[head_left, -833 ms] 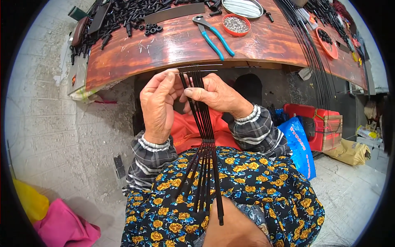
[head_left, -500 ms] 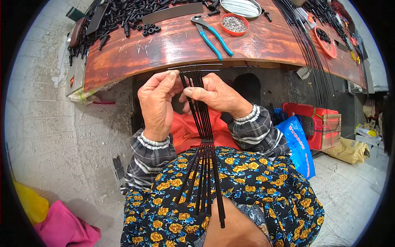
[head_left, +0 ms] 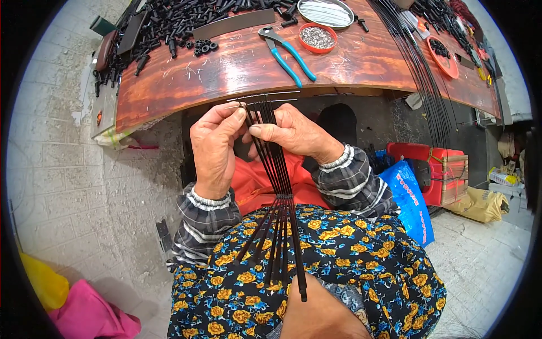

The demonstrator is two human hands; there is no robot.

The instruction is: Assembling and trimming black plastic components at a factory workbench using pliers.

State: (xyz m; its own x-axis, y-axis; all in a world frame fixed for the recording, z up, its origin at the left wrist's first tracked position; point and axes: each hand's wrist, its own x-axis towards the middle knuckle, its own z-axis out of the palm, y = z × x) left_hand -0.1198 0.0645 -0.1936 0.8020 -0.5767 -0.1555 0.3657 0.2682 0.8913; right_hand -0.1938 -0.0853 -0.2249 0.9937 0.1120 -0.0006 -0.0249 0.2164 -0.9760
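A fan-shaped bundle of thin black rods (head_left: pixel 278 169) is held upright in front of me, gathered at a dark band (head_left: pixel 284 198) and spreading toward my lap. Around its upper part, my right hand (head_left: pixel 296 133) is closed, its thumb laid across the rods. My left hand (head_left: pixel 217 138) pinches the far end of the leftmost rod between thumb and forefinger; a thin pale strand shows by the fingertips. Thin pale sticks (head_left: pixel 271 100) lie crosswise at the rods' far ends, near the table edge. Some of my fingers are hidden behind the bundle.
On the wooden table (head_left: pixel 169 85) lie blue-handled pliers (head_left: pixel 291 56), an orange dish of small metal pieces (head_left: pixel 318 38), a tin of white sticks (head_left: pixel 326 12) and heaped black parts (head_left: pixel 186 25). Long black rods (head_left: pixel 415 62) overhang its edge. A red stool (head_left: pixel 418 175) and blue bag (head_left: pixel 409 200) stand right.
Both hands keep hold of the bundle and have barely moved. The bundle's near ends have risen slightly in view, and the table has shifted a little with the head.
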